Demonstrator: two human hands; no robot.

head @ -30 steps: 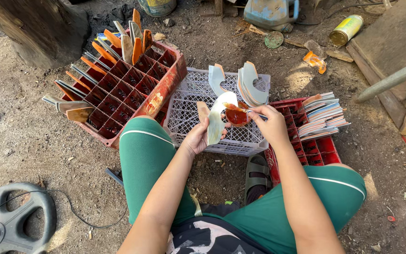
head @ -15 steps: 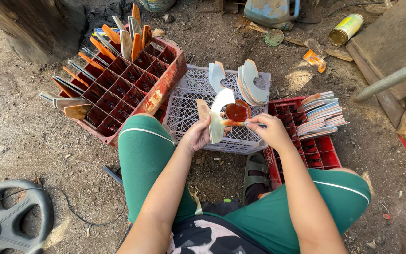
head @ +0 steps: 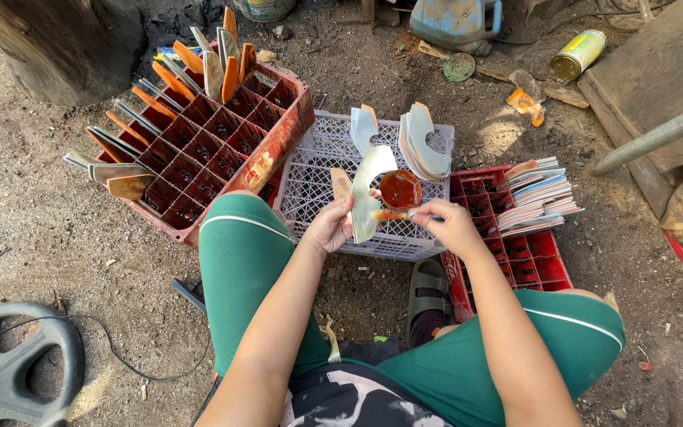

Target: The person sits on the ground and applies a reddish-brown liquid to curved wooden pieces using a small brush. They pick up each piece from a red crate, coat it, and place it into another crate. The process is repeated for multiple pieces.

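Note:
My left hand (head: 328, 228) grips a curved metal blade with a pale wooden handle (head: 367, 194), held upright over a white plastic crate (head: 314, 178). My right hand (head: 451, 225) holds a small brush (head: 395, 214) whose orange-stained tip touches the blade's lower edge. A small round cup of reddish-brown liquid (head: 400, 189) sits on the white crate just behind the brush. More unpainted blades (head: 420, 142) stand at the crate's far side.
A red divided crate (head: 274, 150) at the left holds several blades with orange handles (head: 219, 71). Another red crate (head: 543, 257) at the right carries a stack of blades (head: 543, 196). A steering wheel (head: 9, 372), a yellow can (head: 579, 54) and a blue jug (head: 456, 20) lie on the dirt.
The brush has dropped from the cup to the blade's lower edge, and my left hand has tilted the blade slightly.

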